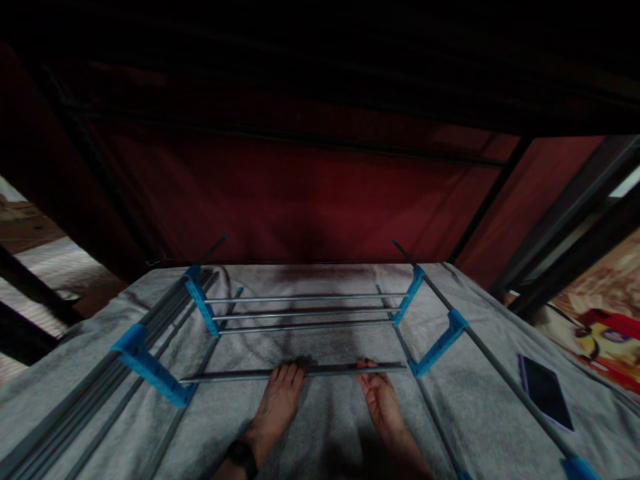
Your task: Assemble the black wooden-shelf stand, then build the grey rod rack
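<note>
A long grey metal tube (331, 371) lies crosswise in front of me. My left hand (286, 393), with a dark watch on its wrist, is closed over its middle. Farther right, my right hand (377, 392) has its fingers round the same tube. The tube's left end meets the near left blue plastic bracket (155, 375). Its right end stops just short of the near right blue bracket (439, 348). Beyond, several thin rods (310, 313) span between the far left blue bracket (203, 300) and the far right blue bracket (410, 295).
Loose grey tubes (75, 400) lie along the left side. A long side pole (510, 380) runs on the right, beside a phone (546, 392) on the grey blanket (320, 440). Dark red fabric (310, 207) on a dark frame closes the back. A red and yellow package (615, 340) sits far right.
</note>
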`<state>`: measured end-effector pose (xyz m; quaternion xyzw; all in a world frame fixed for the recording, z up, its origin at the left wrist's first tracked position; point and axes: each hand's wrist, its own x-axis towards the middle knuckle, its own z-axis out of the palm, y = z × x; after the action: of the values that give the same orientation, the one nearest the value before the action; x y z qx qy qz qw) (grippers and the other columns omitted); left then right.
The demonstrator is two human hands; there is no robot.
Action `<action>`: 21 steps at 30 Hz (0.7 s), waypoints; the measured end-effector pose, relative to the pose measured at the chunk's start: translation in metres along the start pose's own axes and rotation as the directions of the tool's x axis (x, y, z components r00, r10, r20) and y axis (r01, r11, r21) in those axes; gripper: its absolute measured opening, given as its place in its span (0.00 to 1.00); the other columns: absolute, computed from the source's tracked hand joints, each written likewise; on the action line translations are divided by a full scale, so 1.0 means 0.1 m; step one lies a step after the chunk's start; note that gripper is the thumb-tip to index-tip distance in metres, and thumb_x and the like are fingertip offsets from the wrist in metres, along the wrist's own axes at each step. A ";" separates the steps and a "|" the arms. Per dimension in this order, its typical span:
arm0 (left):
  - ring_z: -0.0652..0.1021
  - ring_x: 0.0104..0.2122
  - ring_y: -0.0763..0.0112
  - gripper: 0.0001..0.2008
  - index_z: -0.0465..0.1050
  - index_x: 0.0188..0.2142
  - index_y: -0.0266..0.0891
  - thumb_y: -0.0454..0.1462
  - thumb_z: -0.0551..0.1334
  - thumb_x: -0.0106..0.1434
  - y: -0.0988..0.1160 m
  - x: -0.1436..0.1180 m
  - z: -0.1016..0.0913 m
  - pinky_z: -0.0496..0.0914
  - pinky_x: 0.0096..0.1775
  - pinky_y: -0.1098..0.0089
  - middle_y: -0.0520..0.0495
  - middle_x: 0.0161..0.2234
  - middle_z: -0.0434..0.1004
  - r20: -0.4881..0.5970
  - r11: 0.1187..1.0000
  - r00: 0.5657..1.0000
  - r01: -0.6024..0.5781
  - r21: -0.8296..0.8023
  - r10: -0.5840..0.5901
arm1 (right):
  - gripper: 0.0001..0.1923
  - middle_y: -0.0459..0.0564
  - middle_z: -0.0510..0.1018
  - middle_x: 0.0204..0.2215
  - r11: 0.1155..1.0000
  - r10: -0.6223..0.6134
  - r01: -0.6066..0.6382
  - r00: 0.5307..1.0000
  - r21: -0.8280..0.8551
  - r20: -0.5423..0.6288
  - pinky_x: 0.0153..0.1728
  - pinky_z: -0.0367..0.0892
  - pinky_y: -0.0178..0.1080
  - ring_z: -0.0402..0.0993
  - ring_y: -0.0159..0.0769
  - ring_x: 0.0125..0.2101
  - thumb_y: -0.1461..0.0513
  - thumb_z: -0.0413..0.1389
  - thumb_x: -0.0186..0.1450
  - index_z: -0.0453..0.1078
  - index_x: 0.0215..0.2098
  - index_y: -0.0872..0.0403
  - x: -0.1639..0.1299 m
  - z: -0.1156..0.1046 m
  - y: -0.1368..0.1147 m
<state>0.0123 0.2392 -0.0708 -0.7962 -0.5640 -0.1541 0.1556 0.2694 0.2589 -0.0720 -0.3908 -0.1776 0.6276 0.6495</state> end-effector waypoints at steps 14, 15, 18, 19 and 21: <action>0.77 0.45 0.60 0.17 0.75 0.49 0.37 0.28 0.51 0.69 -0.02 -0.02 -0.07 0.67 0.51 0.57 0.43 0.45 0.80 -0.014 1.000 1.000 -0.003 -0.010 0.003 | 0.12 0.40 0.83 0.36 1.000 0.016 -0.016 1.000 -0.001 -0.010 0.47 0.77 0.49 0.80 0.42 0.43 0.60 0.68 0.46 0.74 0.28 0.39 -0.01 0.04 -0.02; 0.78 0.45 0.60 0.17 0.75 0.49 0.37 0.28 0.51 0.69 -0.03 -0.02 -0.07 0.67 0.51 0.57 0.43 0.45 0.80 -0.006 1.000 1.000 0.003 -0.010 -0.003 | 0.12 0.39 0.83 0.35 1.000 0.013 -0.013 1.000 -0.001 -0.014 0.47 0.77 0.49 0.80 0.42 0.42 0.59 0.69 0.46 0.74 0.27 0.39 -0.01 0.05 -0.03; 0.78 0.44 0.59 0.18 0.76 0.48 0.37 0.25 0.51 0.67 -0.04 -0.01 -0.10 0.68 0.50 0.57 0.43 0.45 0.80 0.012 1.000 1.000 -0.002 0.000 0.002 | 0.12 0.40 0.83 0.32 1.000 0.005 -0.005 1.000 -0.021 0.010 0.46 0.77 0.49 0.80 0.43 0.41 0.57 0.70 0.46 0.73 0.25 0.40 -0.01 0.07 -0.05; 0.78 0.45 0.59 0.19 0.76 0.48 0.37 0.24 0.51 0.66 -0.05 0.00 -0.11 0.68 0.50 0.57 0.43 0.45 0.80 0.015 1.000 1.000 -0.011 0.002 0.011 | 0.11 0.41 0.82 0.31 1.000 0.005 -0.004 1.000 -0.027 0.025 0.46 0.76 0.50 0.80 0.43 0.41 0.57 0.70 0.47 0.72 0.25 0.41 -0.01 0.07 -0.05; 0.78 0.45 0.60 0.22 0.76 0.49 0.38 0.22 0.51 0.64 -0.07 0.03 -0.15 0.68 0.51 0.57 0.44 0.46 0.80 0.017 1.000 0.999 -0.028 -0.004 0.028 | 0.11 0.42 0.82 0.30 1.000 0.003 -0.002 0.999 -0.027 0.044 0.48 0.75 0.49 0.80 0.43 0.40 0.57 0.69 0.48 0.72 0.25 0.44 0.00 0.07 -0.06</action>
<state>0.0058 0.2378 -0.0555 -0.8054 -0.5540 -0.1463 0.1515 0.2687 0.2615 -0.0635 -0.3859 -0.1996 0.6344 0.6393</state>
